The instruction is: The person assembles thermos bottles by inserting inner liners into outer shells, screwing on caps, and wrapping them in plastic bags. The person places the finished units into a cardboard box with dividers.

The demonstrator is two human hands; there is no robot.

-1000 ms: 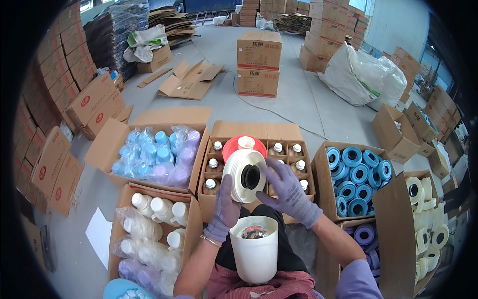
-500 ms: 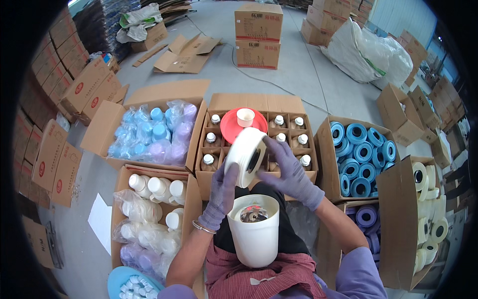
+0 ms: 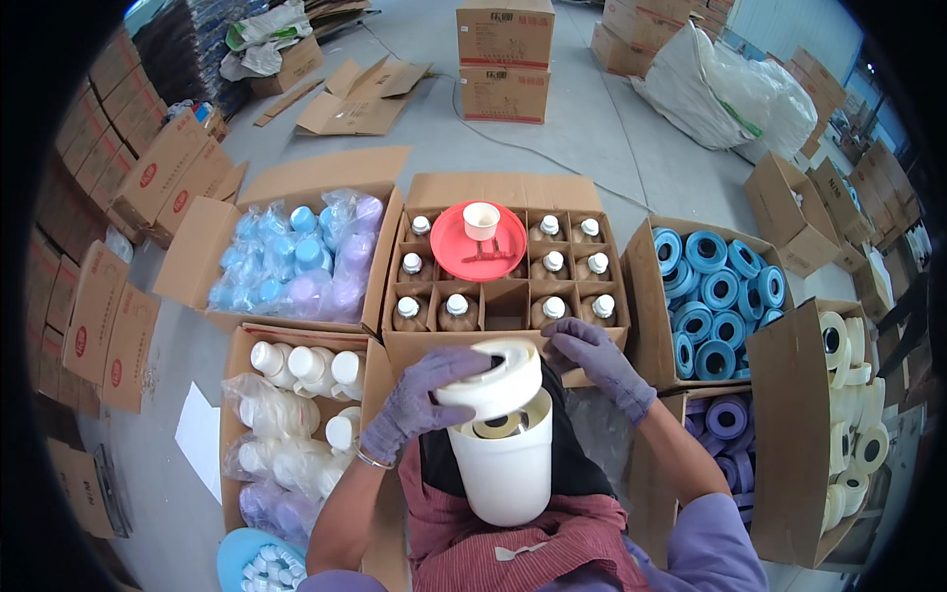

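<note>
Both of my hands wear grey-purple gloves. My left hand point(image 3: 419, 395) grips the left side of a thick white ring-shaped lid point(image 3: 503, 397), holding it slightly tilted just above a white round canister point(image 3: 501, 479). The canister stands upright between my thighs, its mouth partly covered by the lid. Inside shows a cream ring with a dark middle; whether it is a part or a reflection I cannot tell. My right hand point(image 3: 600, 363) is just right of the lid, fingers apart and bent, with nothing held.
Ahead stands a divided carton of white-capped bottles point(image 3: 454, 308), with a red plate point(image 3: 454, 242) and small cream cup point(image 3: 481, 221) on top. Cartons of blue rings point(image 3: 718, 286), purple rings point(image 3: 725, 424), cream rings point(image 3: 868, 454), bagged blue pieces point(image 3: 286, 257) and white pieces point(image 3: 311, 370) surround me.
The lid has turned from nearly upright to almost flat and come down over the canister. My right hand has let go of it and moved off to the right.
</note>
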